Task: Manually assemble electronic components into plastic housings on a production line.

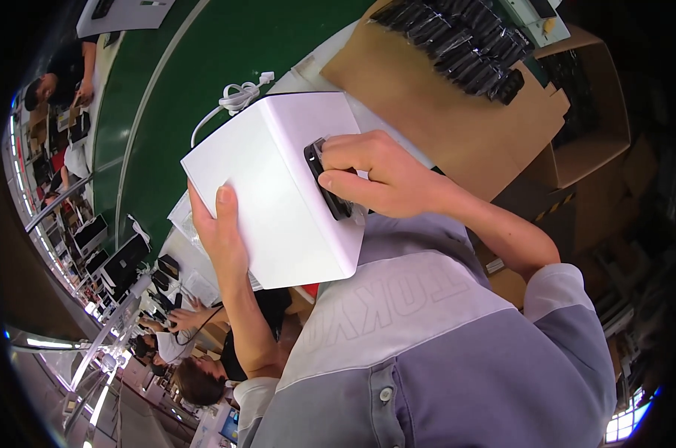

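Observation:
A white box-shaped casing (pixel 274 201) with rounded edges is tilted in front of my chest. My left hand (pixel 222 231) grips its left edge, with the thumb flat on the broad white face and the other fingers mostly hidden behind. On the casing's right side, my right hand (pixel 379 172) holds a long black plastic part (pixel 327 179) against or close to the white surface; whether it is fixed there I cannot tell. Some clear plastic film shows by the lower end of the black part. A coiled white cable (pixel 239 97) with a plug lies just beyond the casing.
Several black parts in clear wrapping (pixel 457 45) lie on a cardboard sheet (pixel 398 82) at the far right, next to an open cardboard box (pixel 595 142). A green surface (pixel 166 119) stretches beyond the casing. Other people work at the left, one person's hand (pixel 192 315) near black equipment.

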Demonstrator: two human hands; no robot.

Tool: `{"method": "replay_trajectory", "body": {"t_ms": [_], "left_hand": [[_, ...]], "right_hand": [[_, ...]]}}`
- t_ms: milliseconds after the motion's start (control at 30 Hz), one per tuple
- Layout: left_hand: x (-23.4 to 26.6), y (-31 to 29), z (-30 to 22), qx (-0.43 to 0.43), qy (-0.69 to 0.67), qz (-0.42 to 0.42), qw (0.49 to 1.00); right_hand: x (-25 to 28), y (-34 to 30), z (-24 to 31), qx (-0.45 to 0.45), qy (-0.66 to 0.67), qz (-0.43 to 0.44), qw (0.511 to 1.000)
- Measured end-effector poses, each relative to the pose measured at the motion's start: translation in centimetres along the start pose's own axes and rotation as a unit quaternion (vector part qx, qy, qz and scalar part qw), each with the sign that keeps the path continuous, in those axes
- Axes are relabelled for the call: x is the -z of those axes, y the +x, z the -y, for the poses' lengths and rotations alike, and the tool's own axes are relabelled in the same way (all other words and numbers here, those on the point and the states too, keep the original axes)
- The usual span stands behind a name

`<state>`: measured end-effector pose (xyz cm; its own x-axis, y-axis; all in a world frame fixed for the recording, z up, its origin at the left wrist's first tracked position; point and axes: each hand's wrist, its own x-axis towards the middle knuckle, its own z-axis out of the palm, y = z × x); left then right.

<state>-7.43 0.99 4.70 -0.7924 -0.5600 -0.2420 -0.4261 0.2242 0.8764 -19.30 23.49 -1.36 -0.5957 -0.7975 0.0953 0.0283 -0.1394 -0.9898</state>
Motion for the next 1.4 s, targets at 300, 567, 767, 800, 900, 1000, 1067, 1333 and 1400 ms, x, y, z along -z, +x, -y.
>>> {"method": "replay_trajectory", "body": {"t_ms": [300, 567, 767, 800, 900, 1000, 1067, 1333, 1400], "left_hand": [[-0.4, 0.4, -0.6, -0.033, 0.036, 0.000, 0.999], [0.0, 0.5, 0.0, -0.028, 0.019, 0.006, 0.999], [-0.5, 0.2, -0.3, -0.031, -0.017, 0.017, 0.999], [-0.5, 0.4, -0.2, -0.033, -0.015, 0.016, 0.999], [-0.5, 0.9, 0.2, -0.047, 0.016, 0.009, 0.999], [-0.6, 0.4, 0.0, -0.062, 0.011, 0.000, 0.998], [-0.5, 0.4, -0.1, -0.009, -0.029, 0.008, 1.000], [-0.3, 0.4, 0.8, -0.032, 0.008, -0.016, 0.999], [-0.2, 0.3, 0.8, -0.028, 0.001, -0.011, 1.000]], "right_hand": [[0.1, 0.7, -0.3, 0.015, 0.030, 0.033, 0.999], [0.8, 0.7, 0.1, -0.012, -0.017, 0.067, 0.998], [0.9, -1.6, 0.3, -0.052, -0.033, 0.131, 0.989], [0.8, -1.5, 0.1, -0.049, -0.032, 0.132, 0.990], [1.0, -1.2, -0.1, -0.052, 0.016, 0.107, 0.993], [1.4, -1.5, 0.2, -0.094, 0.046, 0.125, 0.987], [1.2, -1.9, -0.3, -0.062, 0.005, 0.129, 0.990], [4.0, -4.0, 6.1, -0.089, 0.288, 0.212, 0.930], [4.3, -3.6, 4.7, -0.078, 0.206, 0.151, 0.964]]}}
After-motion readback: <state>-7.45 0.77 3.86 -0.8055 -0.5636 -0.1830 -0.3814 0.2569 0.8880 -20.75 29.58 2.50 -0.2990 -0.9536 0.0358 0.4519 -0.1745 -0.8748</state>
